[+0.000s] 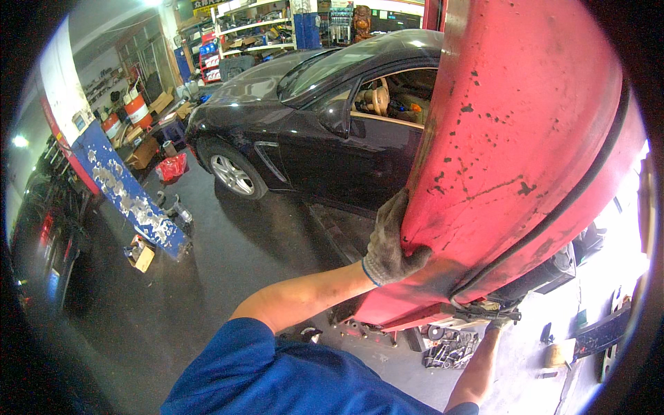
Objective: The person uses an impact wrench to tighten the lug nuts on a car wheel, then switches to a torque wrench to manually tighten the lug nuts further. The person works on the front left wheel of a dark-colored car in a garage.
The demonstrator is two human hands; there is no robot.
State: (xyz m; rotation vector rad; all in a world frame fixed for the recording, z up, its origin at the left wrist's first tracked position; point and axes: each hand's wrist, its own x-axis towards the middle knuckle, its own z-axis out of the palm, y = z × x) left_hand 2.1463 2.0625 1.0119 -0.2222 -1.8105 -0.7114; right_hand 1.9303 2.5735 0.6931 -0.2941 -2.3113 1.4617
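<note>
Red-painted metal, chipped through to dark spots, makes up the tall column [519, 131] that fills the right half of the view, directly in front of the person. It looks heavy and rigid, probably fixed and not for lifting; the paint seems smooth enough to slide under a palm, so its long left edge is likely the surest hold. The gloved left hand [395, 242] lies against that edge, thumb and fingers spread apart (the glove is grey and smudged). The right hand [495, 325] is at a dark metal bar [486, 315] by the column's lower part, mostly hidden; I cannot tell whether it is clamped on it. That bar looks stiff and sturdy.

Grey, faintly glossy floor [228, 277] runs beneath, with a pile of metal parts [453, 349] near the right forearm. Beyond stand a dark car [332, 152], a peeling blue-and-white pillar [131, 197], an orange-and-white drum [138, 112] and loaded shelves [256, 29].
</note>
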